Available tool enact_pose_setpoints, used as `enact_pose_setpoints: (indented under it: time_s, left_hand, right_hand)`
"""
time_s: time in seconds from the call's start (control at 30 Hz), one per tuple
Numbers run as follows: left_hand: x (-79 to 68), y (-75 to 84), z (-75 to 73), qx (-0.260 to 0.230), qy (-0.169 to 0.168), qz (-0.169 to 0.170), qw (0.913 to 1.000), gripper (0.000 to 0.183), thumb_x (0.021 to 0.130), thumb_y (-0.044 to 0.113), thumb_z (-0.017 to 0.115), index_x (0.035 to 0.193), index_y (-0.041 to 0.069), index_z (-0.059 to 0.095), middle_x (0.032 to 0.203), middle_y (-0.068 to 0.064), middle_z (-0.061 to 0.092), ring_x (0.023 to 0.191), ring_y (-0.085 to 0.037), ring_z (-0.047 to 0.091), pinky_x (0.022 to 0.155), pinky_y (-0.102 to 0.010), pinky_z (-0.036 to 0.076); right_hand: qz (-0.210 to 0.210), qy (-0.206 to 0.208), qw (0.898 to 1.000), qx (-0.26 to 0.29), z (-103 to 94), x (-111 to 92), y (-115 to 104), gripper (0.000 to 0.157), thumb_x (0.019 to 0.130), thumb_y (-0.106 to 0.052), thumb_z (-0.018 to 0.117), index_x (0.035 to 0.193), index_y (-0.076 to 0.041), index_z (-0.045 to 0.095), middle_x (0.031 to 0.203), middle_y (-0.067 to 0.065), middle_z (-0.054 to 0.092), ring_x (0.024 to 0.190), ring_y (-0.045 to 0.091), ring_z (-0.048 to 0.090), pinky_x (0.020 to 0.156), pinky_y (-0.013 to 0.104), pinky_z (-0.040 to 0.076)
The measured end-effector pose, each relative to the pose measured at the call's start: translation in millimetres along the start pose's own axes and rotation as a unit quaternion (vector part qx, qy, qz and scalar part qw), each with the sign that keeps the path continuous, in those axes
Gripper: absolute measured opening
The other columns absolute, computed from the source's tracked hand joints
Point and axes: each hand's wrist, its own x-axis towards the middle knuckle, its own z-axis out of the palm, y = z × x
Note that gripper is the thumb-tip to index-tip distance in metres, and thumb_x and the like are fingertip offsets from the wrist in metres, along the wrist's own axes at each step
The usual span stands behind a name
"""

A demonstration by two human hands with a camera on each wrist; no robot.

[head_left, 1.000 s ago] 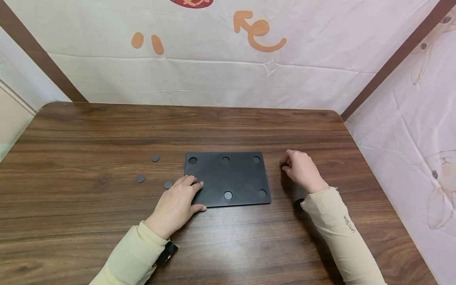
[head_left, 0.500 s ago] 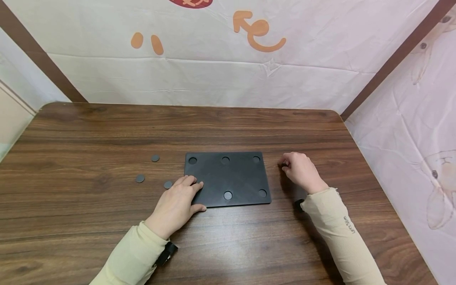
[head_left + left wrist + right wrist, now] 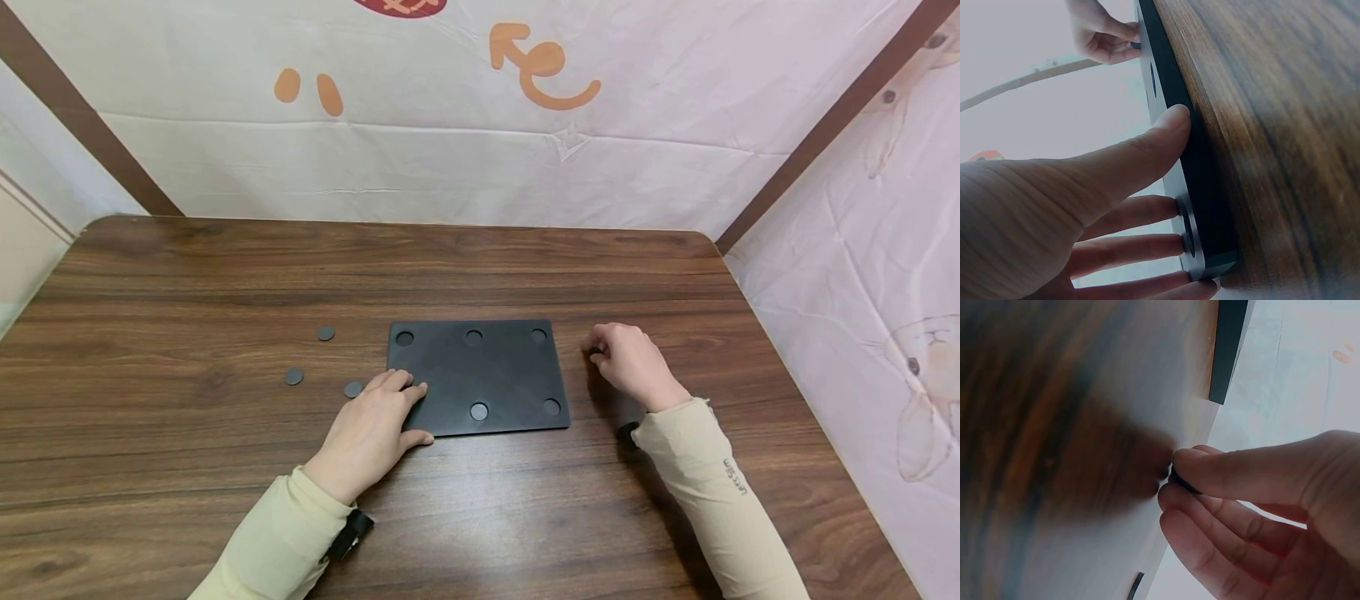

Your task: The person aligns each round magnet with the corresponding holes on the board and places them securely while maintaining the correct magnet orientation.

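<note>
Slippage is what I worry about most from my remote seat: the right hand has only a thumb-and-fingertip pinch on a small, thin black disc, and a slight roll of the thumb could send it skidding across the brown wood-grained table. The fingertips cover most of the disc, so I could easily misjudge its tilt. It sits to the right of the flat, rectangular black plate, near but apart from it; whether its rim touches the table I can't tell.

The left hand has its fingers spread and fairly straight over the plate's near left corner, thumb against the near edge. Should it press unevenly, the plate could slide or turn. It also lies just beside one of three loose grey discs, and a careless shift could knock that away.

The plate lies flat, its long axis running left to right, roughly parallel to the table's far edge. Round recesses line both long sides; the near middle one looks paler, so I take it to hold a disc. The pinched disc, seemingly round, has no long axis; the right wrist view shows it edge-on, a dark sliver on a slant between thumb and finger.
</note>
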Motion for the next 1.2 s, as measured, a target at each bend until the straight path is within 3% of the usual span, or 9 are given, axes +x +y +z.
enact_pose_setpoints:
  time_s: [0.33, 0.6, 1.2]
  left_hand:
    - [0.5, -0.3, 1.0, 0.001, -0.002, 0.000, 1.0000, 0.056, 0.069, 0.027, 0.085, 0.114, -0.001, 0.069, 0.105, -0.011, 0.061, 0.107, -0.033, 0.059, 0.080, -0.041, 0.054]
    - [1.7, -0.9, 2.0, 0.001, -0.003, 0.001, 1.0000, 0.056, 0.070, 0.028, 0.084, 0.114, -0.001, 0.068, 0.105, -0.012, 0.061, 0.106, -0.033, 0.059, 0.080, -0.041, 0.054]
    - [0.5, 0.0, 0.3, -0.002, 0.002, 0.003, 1.0000, 0.055, 0.069, 0.027, 0.085, 0.114, 0.000, 0.069, 0.104, -0.011, 0.062, 0.103, -0.031, 0.059, 0.079, -0.040, 0.054]
  right_hand:
    - [-0.007, -0.026, 0.999, 0.041, -1.4, -2, -8, 0.011, 0.081, 0.003, 0.067, 0.090, -0.004, 0.069, 0.079, 0.008, 0.067, 0.072, 0.020, 0.062, 0.065, 0.037, 0.051]
    - [-0.025, -0.027, 0.999, 0.040, -2.9, -4, -15, 0.011, 0.080, 0.003, 0.068, 0.089, -0.004, 0.069, 0.082, 0.008, 0.068, 0.072, 0.019, 0.063, 0.065, 0.037, 0.052]
    - [-0.081, -0.054, 0.992, 0.080, -4.0, -6, -24, 0.010, 0.084, 0.002, 0.068, 0.089, -0.007, 0.069, 0.084, 0.005, 0.068, 0.074, 0.014, 0.063, 0.068, 0.032, 0.053]
